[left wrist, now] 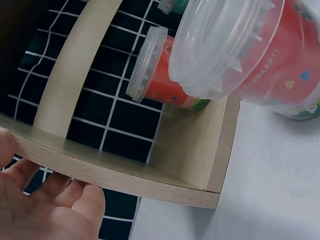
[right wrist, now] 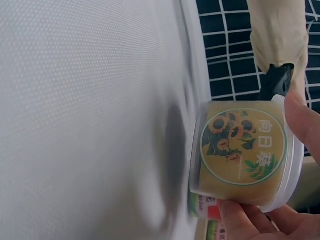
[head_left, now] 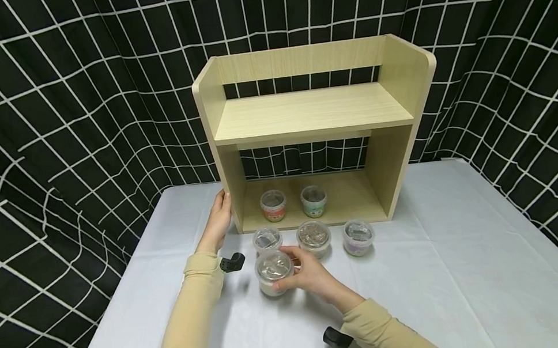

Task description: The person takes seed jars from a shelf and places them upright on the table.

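Between thumb and fingers, my right hand [head_left: 309, 272] holds a clear lidded tub [head_left: 274, 266]. Its yellow sunflower label faces the camera in the right wrist view. My left hand [head_left: 218, 219] is at the left side panel of a small wooden shelf [head_left: 310, 113]; in the left wrist view its thumb lies at the panel's front edge, with the fingers along the outer face. On the lower board stand a red-labelled tub [head_left: 274, 212] and a green-labelled tub [head_left: 314, 207]. Before the shelf are a partly hidden tub [head_left: 267, 237], a brownish-topped tub [head_left: 312, 233] and a purple-labelled tub [head_left: 359, 242].
The shelf stands at the back of a table with a white cloth [head_left: 458, 268]. Black curtains with a white grid [head_left: 51, 109] hang behind and on both sides. A black wrist camera [head_left: 337, 338] is by the right sleeve, another [head_left: 232, 262] by the left.
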The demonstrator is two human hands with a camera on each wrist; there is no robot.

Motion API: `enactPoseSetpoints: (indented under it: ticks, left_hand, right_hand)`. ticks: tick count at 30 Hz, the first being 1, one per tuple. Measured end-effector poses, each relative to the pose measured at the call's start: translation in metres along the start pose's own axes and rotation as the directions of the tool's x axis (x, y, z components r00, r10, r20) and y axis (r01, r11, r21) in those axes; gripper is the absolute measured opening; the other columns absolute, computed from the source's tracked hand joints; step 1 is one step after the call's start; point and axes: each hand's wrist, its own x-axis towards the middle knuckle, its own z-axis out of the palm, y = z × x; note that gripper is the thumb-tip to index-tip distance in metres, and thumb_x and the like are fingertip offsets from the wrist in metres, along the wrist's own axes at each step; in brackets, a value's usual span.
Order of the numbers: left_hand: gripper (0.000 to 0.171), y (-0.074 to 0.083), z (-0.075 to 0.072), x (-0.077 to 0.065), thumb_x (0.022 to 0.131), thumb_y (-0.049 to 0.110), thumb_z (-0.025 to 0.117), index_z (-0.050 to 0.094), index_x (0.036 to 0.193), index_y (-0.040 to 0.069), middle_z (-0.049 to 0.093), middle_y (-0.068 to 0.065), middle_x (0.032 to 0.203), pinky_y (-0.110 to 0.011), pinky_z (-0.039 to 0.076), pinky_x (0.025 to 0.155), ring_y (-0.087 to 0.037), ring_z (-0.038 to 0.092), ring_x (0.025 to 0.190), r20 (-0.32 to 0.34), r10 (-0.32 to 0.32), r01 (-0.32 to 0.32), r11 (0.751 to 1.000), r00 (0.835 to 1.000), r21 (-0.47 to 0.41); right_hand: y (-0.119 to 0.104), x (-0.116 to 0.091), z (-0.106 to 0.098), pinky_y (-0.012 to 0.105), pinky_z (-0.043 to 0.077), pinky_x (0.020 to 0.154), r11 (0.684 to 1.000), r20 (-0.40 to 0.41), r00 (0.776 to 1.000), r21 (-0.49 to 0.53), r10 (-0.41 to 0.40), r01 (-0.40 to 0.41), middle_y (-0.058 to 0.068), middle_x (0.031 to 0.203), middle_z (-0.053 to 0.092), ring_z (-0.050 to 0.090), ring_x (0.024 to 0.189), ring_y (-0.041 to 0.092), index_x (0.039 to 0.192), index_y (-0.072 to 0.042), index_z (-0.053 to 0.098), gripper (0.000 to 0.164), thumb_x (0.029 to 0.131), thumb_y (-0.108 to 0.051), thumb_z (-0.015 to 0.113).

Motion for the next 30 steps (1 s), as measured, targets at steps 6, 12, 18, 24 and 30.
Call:
enactPoseSetpoints:
  ticks: [6,12,18,24,30]
  left_hand:
    - [0.052,0.001,0.001,0.0,0.093,0.041,0.026,0.018,0.137,0.013,0.023,-0.007,0.137,-0.037,0.019,0.101,-0.019,0.021,0.124,-0.002,-0.01,0.01,1.0,1.0,-0.002]
    - [0.05,0.002,0.002,0.0,0.094,0.038,0.025,0.018,0.137,0.013,0.023,-0.007,0.137,-0.037,0.018,0.101,-0.019,0.02,0.124,-0.003,-0.006,0.006,1.0,1.0,-0.008]
    - [0.05,0.001,0.001,0.0,0.094,0.038,0.025,0.017,0.137,0.014,0.023,-0.007,0.137,-0.038,0.017,0.101,-0.019,0.02,0.124,-0.001,-0.01,0.01,1.0,1.0,-0.007]
    - [0.049,0.001,0.001,-0.001,0.094,0.038,0.025,0.018,0.137,0.014,0.024,-0.007,0.136,-0.038,0.018,0.101,-0.019,0.021,0.124,0.002,-0.009,0.009,1.0,1.0,-0.008]
    - [0.048,0.002,0.001,-0.001,0.095,0.036,0.025,0.018,0.137,0.014,0.025,-0.008,0.136,-0.038,0.019,0.101,-0.02,0.023,0.123,0.005,-0.009,0.009,1.0,1.0,-0.005]
  right_hand:
    - [-0.008,-0.003,0.001,0.041,0.036,0.09,1.0,0.004,1.0,-0.002,-0.004,0.004,0.015,0.115,0.047,0.045,0.104,0.028,0.126,0.0,0.038,0.082,0.058,-0.015,0.081]
    - [-0.022,-0.008,0.001,0.045,0.034,0.091,1.0,0.004,1.0,0.009,-0.019,0.019,0.022,0.116,0.045,0.043,0.105,0.034,0.125,0.006,0.036,0.08,0.059,-0.007,0.079]
    - [-0.001,0.0,0.003,0.042,0.035,0.091,0.999,0.002,1.0,-0.019,-0.027,0.027,0.015,0.117,0.047,0.045,0.105,0.028,0.126,0.0,0.038,0.084,0.056,-0.014,0.081]
    - [0.005,0.001,0.006,0.039,0.035,0.091,0.999,-0.009,0.999,-0.027,-0.035,0.035,0.011,0.116,0.048,0.046,0.104,0.024,0.126,-0.002,0.039,0.085,0.054,-0.018,0.082]
    - [-0.003,-0.002,0.008,0.039,0.035,0.091,1.0,-0.015,1.0,-0.023,-0.02,0.02,0.013,0.115,0.048,0.046,0.104,0.026,0.125,-0.001,0.039,0.082,0.056,-0.013,0.081]
